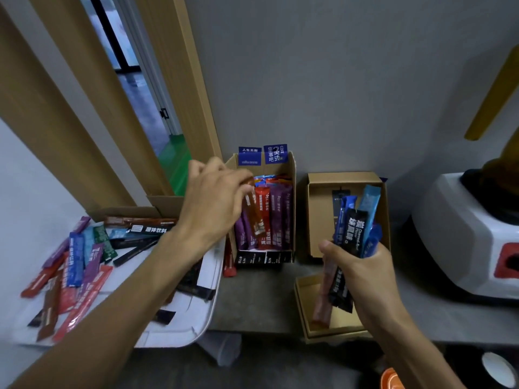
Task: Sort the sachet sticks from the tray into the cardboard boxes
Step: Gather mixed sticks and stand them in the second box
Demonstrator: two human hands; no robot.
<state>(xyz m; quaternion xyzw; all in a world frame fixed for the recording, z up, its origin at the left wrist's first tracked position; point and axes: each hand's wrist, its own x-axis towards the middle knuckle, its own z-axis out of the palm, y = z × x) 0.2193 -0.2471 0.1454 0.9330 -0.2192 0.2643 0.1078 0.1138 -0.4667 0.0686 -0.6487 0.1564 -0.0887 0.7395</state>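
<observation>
Your left hand (pixel 214 203) reaches across to the tall cardboard box (pixel 293 175). Its fingertips pinch the top end of an orange-brown sachet stick (pixel 255 220), which stands at the box's left front; the hand is blurred, so the exact grip is hard to read. Purple and red sticks (pixel 276 217) stand upright, packed together, inside the same box.

Your right hand (pixel 362 273) is curled round a bundle of sachet sticks (pixel 352 228) in black, dark blue, light blue and reddish brown. Their upper ends fan out over the open cardboard box (pixel 316 214) on the right, and their lower ends hang over a shallow cardboard box (pixel 302 293) nearer you.

The white tray (pixel 196 318) sits to the left under your left forearm, with loose sticks (pixel 75 259) of many colours scattered across it. All three boxes rest on the grey counter (pixel 252 299), and a white appliance (pixel 455 234) stands at the far right.
</observation>
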